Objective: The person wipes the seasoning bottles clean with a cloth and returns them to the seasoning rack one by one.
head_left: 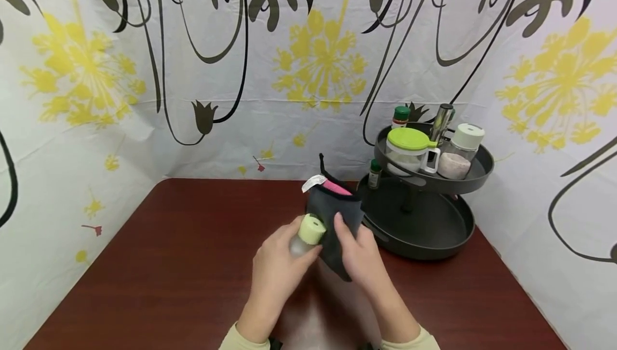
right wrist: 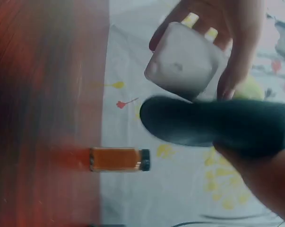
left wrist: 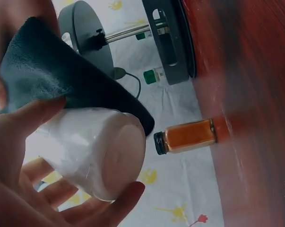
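My left hand (head_left: 277, 267) grips a clear jar (head_left: 300, 245) of white contents with a pale yellow-green lid, tilted above the table. In the left wrist view its base (left wrist: 125, 158) faces the camera. My right hand (head_left: 363, 259) holds a folded dark grey cloth (head_left: 332, 208) with black edging, a pink inner side, a white tag and a hanging loop. The cloth is right beside the jar; whether they touch I cannot tell. Beyond the hands, a small black-capped bottle of orange-brown contents (left wrist: 189, 136) stands upright on the table, hidden in the head view.
A black two-tier rack (head_left: 414, 251) stands at the back right of the dark red table (head_left: 168, 264). Its upper tray holds a green-lidded pot (head_left: 405, 151), a white-capped jar (head_left: 455, 162) and a green-capped bottle (head_left: 401, 117). Another green-capped bottle (head_left: 374, 174) stands below. Patterned cloth surrounds the table.
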{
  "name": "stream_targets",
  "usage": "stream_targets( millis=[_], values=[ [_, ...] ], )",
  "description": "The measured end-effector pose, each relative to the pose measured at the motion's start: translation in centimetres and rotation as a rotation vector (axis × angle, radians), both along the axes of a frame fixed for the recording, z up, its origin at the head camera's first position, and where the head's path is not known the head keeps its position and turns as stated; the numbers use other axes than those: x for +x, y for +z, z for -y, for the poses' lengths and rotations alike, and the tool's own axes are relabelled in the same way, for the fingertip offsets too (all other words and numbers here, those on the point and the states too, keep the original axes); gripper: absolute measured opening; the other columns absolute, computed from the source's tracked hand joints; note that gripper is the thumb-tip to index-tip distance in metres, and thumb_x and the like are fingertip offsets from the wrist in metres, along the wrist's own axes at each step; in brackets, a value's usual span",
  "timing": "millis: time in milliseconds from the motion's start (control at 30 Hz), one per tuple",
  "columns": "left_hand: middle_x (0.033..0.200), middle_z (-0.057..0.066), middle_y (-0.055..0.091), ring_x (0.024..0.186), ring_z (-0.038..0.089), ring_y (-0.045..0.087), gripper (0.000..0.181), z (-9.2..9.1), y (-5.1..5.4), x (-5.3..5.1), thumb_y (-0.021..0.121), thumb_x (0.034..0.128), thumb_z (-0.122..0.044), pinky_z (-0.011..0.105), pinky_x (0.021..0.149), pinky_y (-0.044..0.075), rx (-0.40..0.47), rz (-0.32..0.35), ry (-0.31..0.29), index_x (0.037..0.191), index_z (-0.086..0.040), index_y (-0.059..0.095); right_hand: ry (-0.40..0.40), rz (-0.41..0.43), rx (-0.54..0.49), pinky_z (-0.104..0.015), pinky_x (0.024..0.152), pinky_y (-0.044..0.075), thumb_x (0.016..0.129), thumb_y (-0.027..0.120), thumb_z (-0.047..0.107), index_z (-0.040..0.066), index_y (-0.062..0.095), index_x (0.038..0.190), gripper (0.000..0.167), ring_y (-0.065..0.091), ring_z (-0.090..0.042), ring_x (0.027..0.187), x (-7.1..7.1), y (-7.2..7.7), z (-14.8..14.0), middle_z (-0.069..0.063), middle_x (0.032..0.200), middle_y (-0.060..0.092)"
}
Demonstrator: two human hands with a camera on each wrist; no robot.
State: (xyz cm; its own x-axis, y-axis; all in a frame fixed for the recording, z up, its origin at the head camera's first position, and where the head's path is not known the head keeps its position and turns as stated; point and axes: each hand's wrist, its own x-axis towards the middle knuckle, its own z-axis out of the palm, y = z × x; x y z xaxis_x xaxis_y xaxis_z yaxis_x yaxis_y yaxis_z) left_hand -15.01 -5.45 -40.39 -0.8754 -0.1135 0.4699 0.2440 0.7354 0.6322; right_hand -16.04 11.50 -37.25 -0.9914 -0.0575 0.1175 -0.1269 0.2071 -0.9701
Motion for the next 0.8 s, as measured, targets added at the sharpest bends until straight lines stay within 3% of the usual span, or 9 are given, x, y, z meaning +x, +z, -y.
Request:
stream_targets(
  millis=[100,167,267,333,400,500,633,733,800],
  values=[
    [0.110,-0.002,0.080,0.095,0.029,0.078,0.050,-0.1,-0.1,0.1,0.090,0.0810,-0.029,0.053,0.068,0.059,-0.059,-0.054,0.048,0.129,-0.027,0.075,0.016,-0.207,0.217,-0.038,0.098,0.058,0.110,0.059,0.034,0.010,0.066,0.141,0.040,0.070,-0.015,0.113,1.1,-0.1,0.9,-0.007,0.125,0.075],
    [0.099,0.000,0.079,0.085,0.030,0.077,0.038,-0.1,-0.1,0.0,0.087,0.0810,-0.020,0.052,0.063,0.058,-0.081,-0.070,0.074,0.118,-0.021,0.078,0.061,-0.305,0.341,-0.044,0.108,0.056,0.109,0.061,0.028,0.010,0.060,0.150,0.044,0.066,-0.016,0.130,1.6,0.1,1.4,-0.004,0.140,0.070],
    [0.083,0.001,0.072,0.070,0.025,0.070,0.015,-0.1,-0.2,0.0,0.082,0.0843,-0.011,0.044,0.056,0.055,-0.072,-0.051,0.082,0.099,-0.014,0.077,0.120,-0.369,0.474,-0.051,0.124,0.041,0.107,0.062,0.025,0.011,0.044,0.162,0.060,0.044,-0.019,0.156,1.9,0.6,2.1,-0.003,0.166,0.048],
    [0.075,0.000,0.066,0.061,0.019,0.062,0.004,-0.2,-0.3,0.1,0.078,0.0893,-0.011,0.037,0.053,0.051,-0.059,-0.023,0.070,0.088,-0.013,0.074,0.140,-0.371,0.518,-0.052,0.128,0.034,0.106,0.063,0.024,0.010,0.041,0.164,0.063,0.037,-0.023,0.160,1.6,0.8,2.3,-0.005,0.170,0.042],
    [0.073,-0.002,0.064,0.060,0.016,0.058,0.007,-0.3,-0.2,0.2,0.076,0.0914,-0.012,0.034,0.052,0.046,-0.051,-0.012,0.058,0.086,-0.016,0.074,0.150,-0.359,0.526,-0.053,0.129,0.032,0.106,0.062,0.024,0.010,0.042,0.163,0.063,0.039,-0.025,0.160,1.0,1.1,2.3,-0.007,0.170,0.042],
    [0.077,-0.004,0.068,0.065,0.017,0.063,0.004,-0.4,-0.3,0.3,0.077,0.0905,-0.018,0.036,0.054,0.047,-0.057,-0.025,0.059,0.092,-0.020,0.076,0.157,-0.308,0.480,-0.053,0.124,0.042,0.108,0.060,0.027,0.013,0.048,0.160,0.055,0.052,-0.023,0.150,0.2,1.0,2.1,-0.004,0.162,0.053],
    [0.089,-0.005,0.076,0.081,0.024,0.076,0.024,-0.2,-0.6,0.1,0.085,0.0860,-0.026,0.044,0.057,0.055,-0.046,-0.077,0.088,0.109,-0.027,0.078,0.141,-0.238,0.403,-0.047,0.105,0.055,0.110,0.057,0.034,0.022,0.057,0.151,0.043,0.066,-0.012,0.125,-0.2,0.4,1.6,0.005,0.138,0.069],
    [0.093,-0.002,0.078,0.084,0.030,0.078,0.028,0.0,-0.7,-0.2,0.087,0.0827,-0.024,0.051,0.059,0.056,-0.035,-0.086,0.104,0.109,-0.024,0.078,0.188,-0.238,0.412,-0.047,0.112,0.052,0.111,0.056,0.034,0.023,0.049,0.159,0.050,0.059,-0.010,0.138,0.1,0.3,1.2,0.005,0.153,0.060],
    [0.093,0.002,0.079,0.084,0.034,0.078,0.024,0.0,-0.6,-0.3,0.085,0.0827,-0.017,0.054,0.062,0.058,-0.032,-0.066,0.103,0.106,-0.019,0.077,0.241,-0.254,0.462,-0.048,0.124,0.042,0.111,0.057,0.034,0.022,0.041,0.165,0.058,0.044,-0.010,0.153,0.5,0.7,1.1,0.006,0.166,0.047]
  ],
)
